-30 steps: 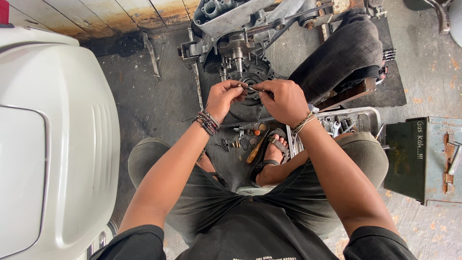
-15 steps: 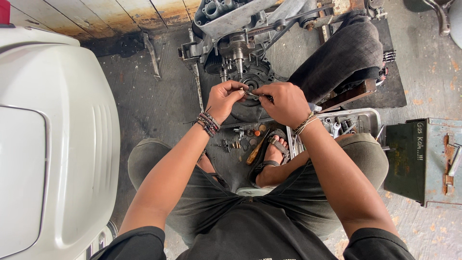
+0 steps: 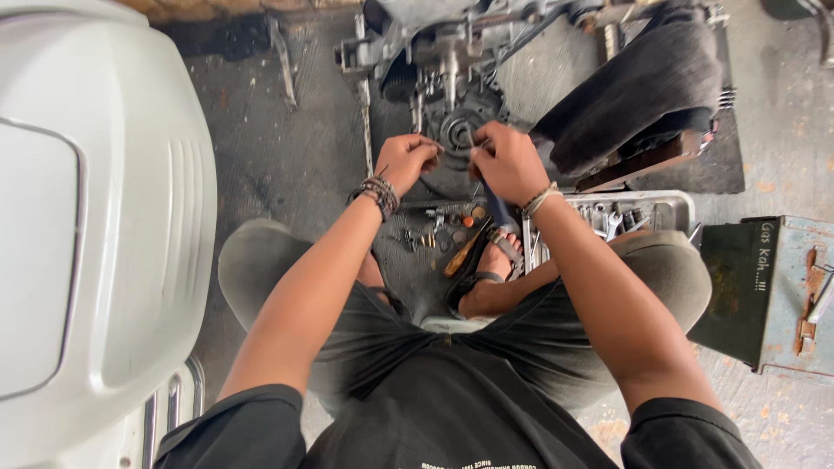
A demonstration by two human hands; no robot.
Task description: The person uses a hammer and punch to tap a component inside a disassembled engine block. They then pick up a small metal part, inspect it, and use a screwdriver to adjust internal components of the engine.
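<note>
View from your head, looking down past your knees to the grey concrete floor (image 3: 287, 174). Your left hand (image 3: 407, 163), with dark beaded bracelets at the wrist, has its grip curled almost shut in front of the round dark metal hub (image 3: 458, 130) of the greasy grey engine block (image 3: 443, 61); whether the fingertips pinch anything cannot be told. Your right hand (image 3: 508, 162) is closed around a slim dark-handled tool (image 3: 497, 204), whose handle runs down out of the fist toward you and whose tip is hidden at the hub. Both hands meet just near of the hub, close together. To the right of the engine lies a black rubber tyre (image 3: 638, 82). Near your sandalled foot (image 3: 495, 260), small bolts and washers (image 3: 439, 234) lie scattered on the floor, beside a metal tray of spanners (image 3: 621, 213). Far right stands a green metal box (image 3: 769, 287); at left, a white curved body panel (image 3: 95, 217).
</note>
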